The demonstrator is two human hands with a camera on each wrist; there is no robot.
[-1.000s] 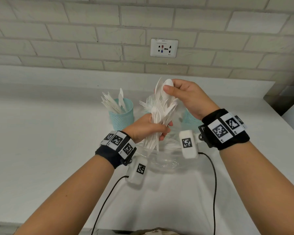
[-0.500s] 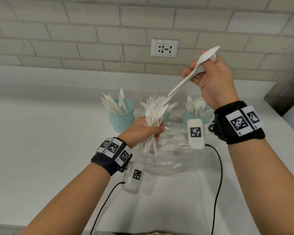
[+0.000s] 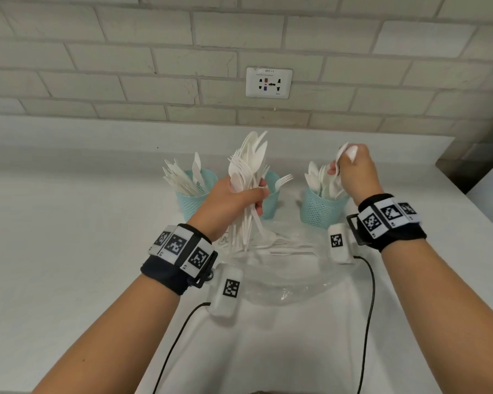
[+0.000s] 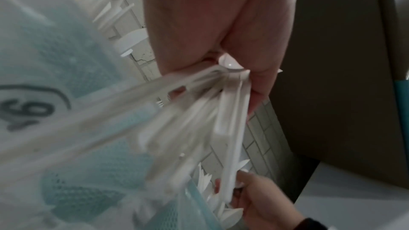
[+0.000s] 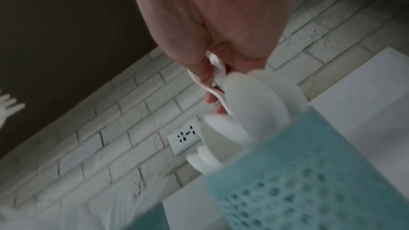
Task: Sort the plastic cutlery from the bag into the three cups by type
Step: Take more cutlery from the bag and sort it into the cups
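Spanning the white counter [image 3: 69, 251], with the clear bag [image 3: 291, 268] at 6 o'clock of 3 teal cups. Gripping a mixed cutlery bundle [image 3: 248, 177] with the left hand [image 3: 234, 200], upright over the bag. Pinching 1 spoon [image 3: 342, 155] with the right hand [image 3: 353, 172], now lowered from its raised position 0.5 s ago to the spoon cup [image 3: 322, 206] at 3 o'clock. Release likely next; plenty left to sort.

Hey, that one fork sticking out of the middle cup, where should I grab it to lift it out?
Pinch the fork by its neck, just below the tines, coming from above and the right. Its handle is buried in the middle cup, and the left hand with its bundle blocks the left.
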